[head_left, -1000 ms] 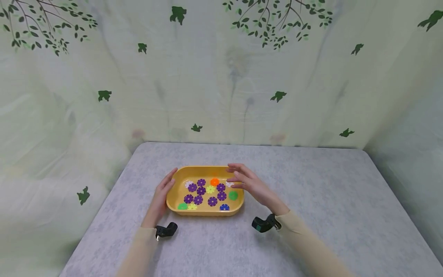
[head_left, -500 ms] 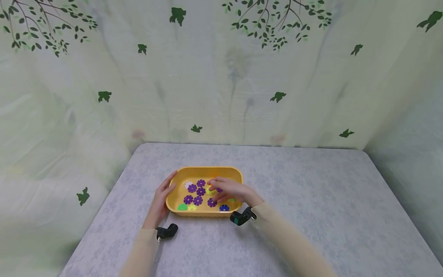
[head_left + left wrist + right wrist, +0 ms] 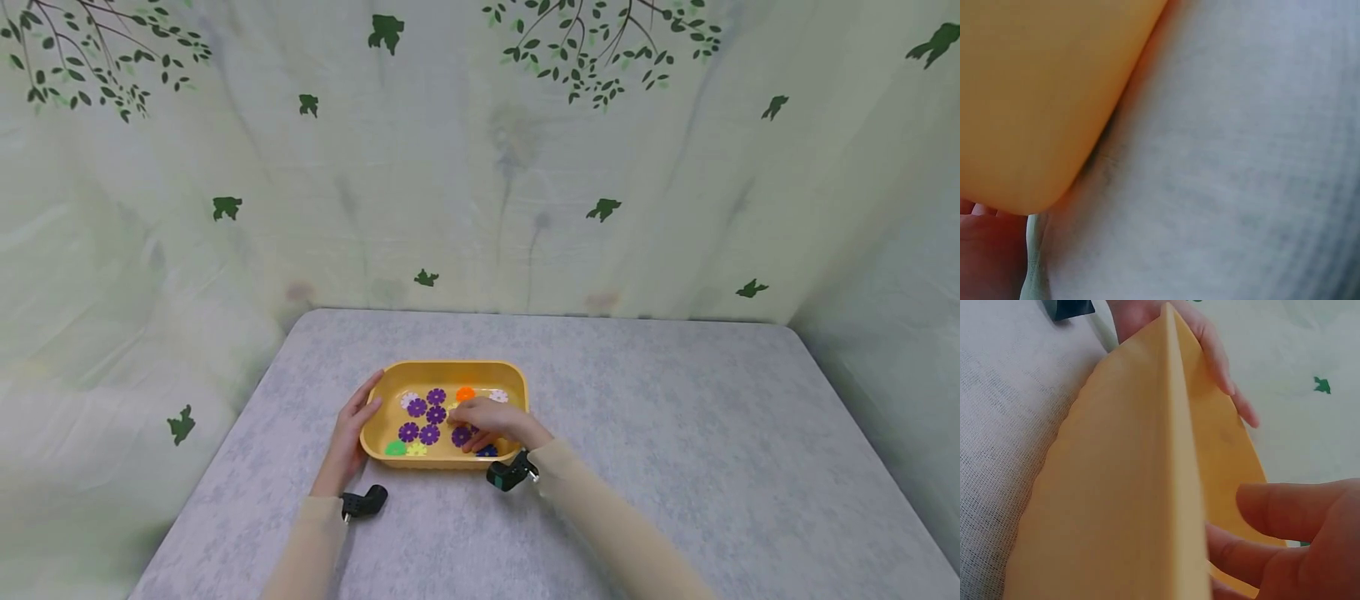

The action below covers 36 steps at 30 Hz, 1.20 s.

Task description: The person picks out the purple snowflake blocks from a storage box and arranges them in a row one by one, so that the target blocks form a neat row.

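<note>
A yellow oval tray point(image 3: 442, 464) holds flat, flower-shaped discs. Most are purple point(image 3: 429, 434); an orange disc point(image 3: 466, 393) and a white disc point(image 3: 498, 396) lie at the back right, a green disc point(image 3: 395, 448) and a yellow disc point(image 3: 416, 449) at the front left. My left hand point(image 3: 351, 429) grips the tray's left end, thumb over the rim, fingers along the outside. Inside the tray, my right hand point(image 3: 497, 419) reaches down among the discs at right of centre. In the right wrist view its thumb point(image 3: 1285, 509) stands apart from the fingers, whose tips are hidden behind the tray wall.
The tray stands on a grey table point(image 3: 675, 417), left of the table's middle. A pale curtain point(image 3: 480, 167) with printed leaves and birds hangs behind the far edge. Each wrist wears a black camera; the right camera point(image 3: 507, 472) sits close by the tray's front rim.
My right hand has moved left and down from above the tray's right end to among the discs, uncovering the orange and white ones again. The left hand and tray stay put.
</note>
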{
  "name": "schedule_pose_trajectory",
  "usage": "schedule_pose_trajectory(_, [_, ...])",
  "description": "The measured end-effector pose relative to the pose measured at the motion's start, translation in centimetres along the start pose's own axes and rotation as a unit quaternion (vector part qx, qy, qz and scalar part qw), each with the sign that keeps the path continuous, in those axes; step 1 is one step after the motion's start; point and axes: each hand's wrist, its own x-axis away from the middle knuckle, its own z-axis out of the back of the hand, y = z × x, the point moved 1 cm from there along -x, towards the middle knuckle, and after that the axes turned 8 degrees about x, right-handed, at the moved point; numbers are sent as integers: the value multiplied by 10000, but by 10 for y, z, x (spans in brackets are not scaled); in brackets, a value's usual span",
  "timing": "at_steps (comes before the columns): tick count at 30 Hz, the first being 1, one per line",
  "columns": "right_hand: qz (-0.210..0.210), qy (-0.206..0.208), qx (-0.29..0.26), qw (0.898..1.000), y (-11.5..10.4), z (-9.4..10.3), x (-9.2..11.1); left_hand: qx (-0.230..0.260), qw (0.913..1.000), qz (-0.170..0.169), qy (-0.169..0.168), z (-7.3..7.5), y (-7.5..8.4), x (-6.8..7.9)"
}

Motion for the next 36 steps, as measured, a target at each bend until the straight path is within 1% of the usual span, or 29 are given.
schedule_pose_trajectory(4, [3,71,179,9998,-2,-2,0,-7,10000,-7,17,-1,0,0])
schedule_pose_trajectory(9, [113,353,445,9983,-1,-4,0,-25,10000,-62,30,-3,1,0])
schedule_pose_trajectory(11, [204,475,377,9980,0,-5,0,-32,10000,-67,47,-4,1,0])
schedule_pose_trajectory(13, [313,544,194,9978,1,-4,1,-68,9999,-55,60,-4,1,-1])
schedule_pose_trajectory(16, [556,622,32,9965,0,-2,3,-148,9998,-22,117,-4,1,0])
schedule_pose_trajectory(21, [829,827,-32,9931,-1,5,9,-197,9997,-9,165,-4,0,0])
schedule_pose_trajectory(23, [872,867,-153,9923,-1,9,12,-156,9998,-23,154,-3,0,-1])
schedule_pose_trajectory(28, [942,803,-750,9895,-1,20,23,-61,9998,-35,168,-2,-1,-1])
schedule_pose_trajectory(30, [910,854,-900,9881,0,25,28,-69,9998,-22,176,-2,-1,-1])
schedule_pose_trajectory(36, [815,1128,-914,9860,11,46,42,-104,9997,15,201,-1,-1,-1])
